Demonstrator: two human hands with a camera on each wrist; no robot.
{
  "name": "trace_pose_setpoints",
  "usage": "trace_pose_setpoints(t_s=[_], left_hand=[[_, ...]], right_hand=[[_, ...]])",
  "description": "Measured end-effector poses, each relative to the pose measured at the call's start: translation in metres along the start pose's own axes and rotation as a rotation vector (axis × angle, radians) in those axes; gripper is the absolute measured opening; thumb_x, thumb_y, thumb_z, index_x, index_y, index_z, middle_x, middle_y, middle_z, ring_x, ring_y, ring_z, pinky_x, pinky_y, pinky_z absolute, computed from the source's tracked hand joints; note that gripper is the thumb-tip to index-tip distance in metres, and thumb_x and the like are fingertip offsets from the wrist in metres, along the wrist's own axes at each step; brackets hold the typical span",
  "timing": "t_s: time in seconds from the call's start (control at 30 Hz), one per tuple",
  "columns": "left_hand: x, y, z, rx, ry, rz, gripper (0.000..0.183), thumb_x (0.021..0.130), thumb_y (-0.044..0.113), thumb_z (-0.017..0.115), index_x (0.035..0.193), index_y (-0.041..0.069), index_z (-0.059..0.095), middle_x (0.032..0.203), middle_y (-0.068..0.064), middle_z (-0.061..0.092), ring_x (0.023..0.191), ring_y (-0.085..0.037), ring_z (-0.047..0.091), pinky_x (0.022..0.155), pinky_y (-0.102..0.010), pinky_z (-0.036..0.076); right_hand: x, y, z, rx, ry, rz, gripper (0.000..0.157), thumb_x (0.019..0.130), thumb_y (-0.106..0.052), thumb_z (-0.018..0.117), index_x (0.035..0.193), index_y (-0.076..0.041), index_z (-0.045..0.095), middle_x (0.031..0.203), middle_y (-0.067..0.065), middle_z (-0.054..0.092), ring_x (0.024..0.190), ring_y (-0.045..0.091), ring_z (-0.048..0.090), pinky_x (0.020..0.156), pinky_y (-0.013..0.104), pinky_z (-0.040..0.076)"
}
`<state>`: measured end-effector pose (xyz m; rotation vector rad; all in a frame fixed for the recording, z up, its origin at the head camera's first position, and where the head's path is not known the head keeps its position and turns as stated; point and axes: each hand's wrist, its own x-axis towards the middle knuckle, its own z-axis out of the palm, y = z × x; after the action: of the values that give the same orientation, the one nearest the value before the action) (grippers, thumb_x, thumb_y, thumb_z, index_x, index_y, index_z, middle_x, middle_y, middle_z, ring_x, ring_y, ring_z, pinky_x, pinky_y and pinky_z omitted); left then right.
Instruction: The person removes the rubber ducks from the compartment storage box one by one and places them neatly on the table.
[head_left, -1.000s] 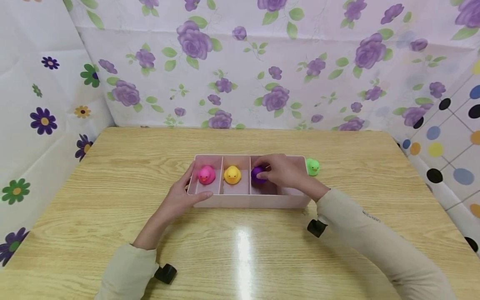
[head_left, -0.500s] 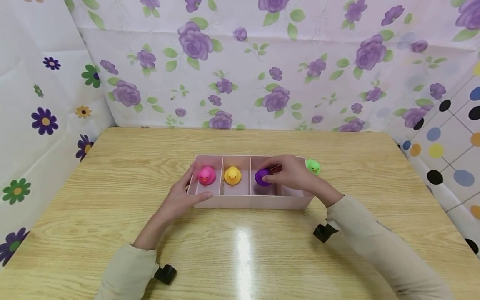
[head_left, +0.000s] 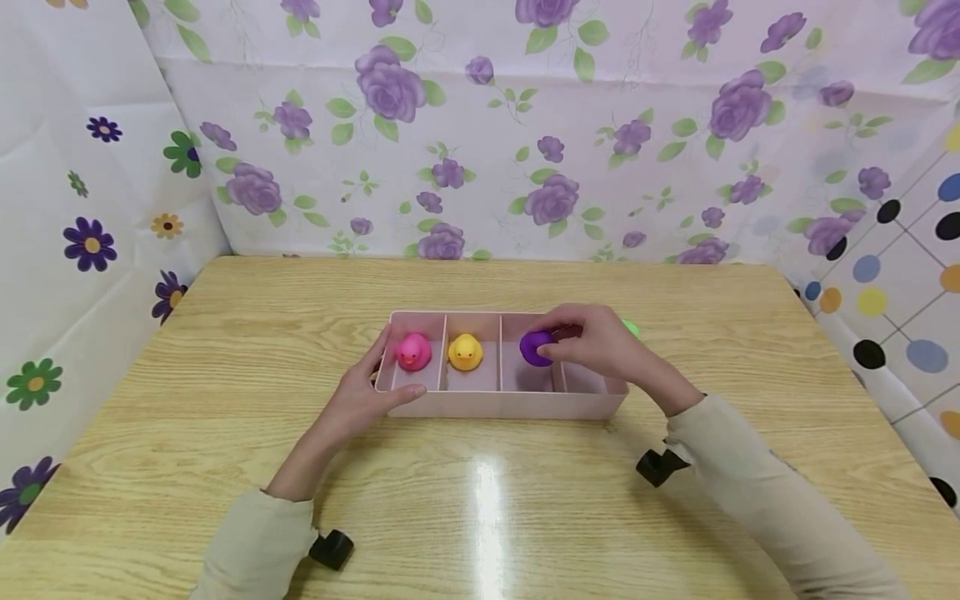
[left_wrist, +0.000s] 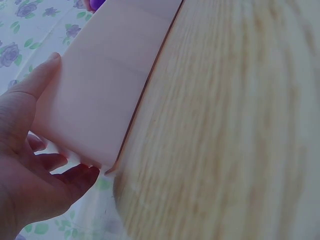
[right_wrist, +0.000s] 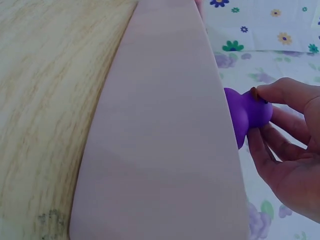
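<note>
Head view: wood-grain bench [head_left: 420, 500] up front, left hand [head_left: 365, 393] gripping the end of a long pale-pink plastic box [head_left: 510, 406]. Round purple rubbery duck [head_left: 536, 349] was partly above the rim, over the third compartment [head_left: 517, 375], right hand [head_left: 600, 340] pinching its head. Looked light, squishy, hard to break, so the head seemed a decent hold. Pink divider [head_left: 560, 382] beside it could've snagged it. Something bright green [head_left: 632, 328] peeked out beyond.
</note>
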<state>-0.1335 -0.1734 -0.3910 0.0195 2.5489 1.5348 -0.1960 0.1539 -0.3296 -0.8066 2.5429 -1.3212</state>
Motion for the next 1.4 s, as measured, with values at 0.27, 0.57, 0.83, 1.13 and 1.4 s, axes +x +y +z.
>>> trace_pose_setpoints(t_s=[0.27,0.57,0.83,1.13,1.4], left_hand=[[0.000,-0.001,-0.001,0.002,-0.001,0.016,0.102,0.083,0.032,0.077,0.157,0.024,0.006,0.159,-0.012,0.019,0.142,-0.038,0.020,0.107,-0.059,0.027],[0.001,-0.002,0.000,-0.034,-0.001,0.043,0.101,0.084,0.028,0.077,0.157,0.023,0.008,0.159,-0.013,0.017,0.142,-0.037,0.019,0.108,-0.057,0.026],[0.000,-0.001,0.000,-0.022,-0.002,0.044,0.101,0.084,0.029,0.077,0.157,0.023,0.008,0.158,-0.015,0.018,0.142,-0.038,0.020,0.108,-0.057,0.026],[-0.001,0.000,0.000,-0.025,-0.004,0.043,0.101,0.084,0.029,0.076,0.157,0.022,0.007,0.159,-0.015,0.016,0.142,-0.038,0.020,0.108,-0.057,0.027],[0.000,0.000,0.000,-0.021,0.000,0.049,0.100,0.084,0.028,0.076,0.157,0.022,0.008,0.159,-0.015,0.017,0.142,-0.038,0.018,0.108,-0.058,0.025]], right_hand=[[-0.005,0.005,-0.009,0.055,0.017,0.052,0.028,0.084,-0.006,0.073,0.111,0.000,0.069,0.104,0.013,0.068,0.093,0.025,0.066,0.078,0.031,0.055],[-0.013,0.014,-0.018,0.082,0.039,0.100,0.031,0.085,-0.003,0.069,0.116,0.002,0.067,0.112,0.017,0.065,0.096,0.028,0.065,0.079,0.030,0.054],[-0.019,0.016,-0.031,0.050,0.060,0.071,0.030,0.087,-0.005,0.069,0.117,0.000,0.068,0.117,0.016,0.065,0.099,0.028,0.065,0.077,0.026,0.054],[-0.024,0.022,-0.045,-0.001,0.082,0.078,0.032,0.089,-0.008,0.069,0.121,-0.003,0.067,0.119,0.016,0.064,0.101,0.030,0.065,0.074,0.025,0.053],[-0.028,0.030,-0.059,-0.015,0.114,0.099,0.032,0.091,-0.009,0.067,0.122,0.000,0.065,0.121,0.019,0.062,0.101,0.032,0.065,0.073,0.027,0.056]])
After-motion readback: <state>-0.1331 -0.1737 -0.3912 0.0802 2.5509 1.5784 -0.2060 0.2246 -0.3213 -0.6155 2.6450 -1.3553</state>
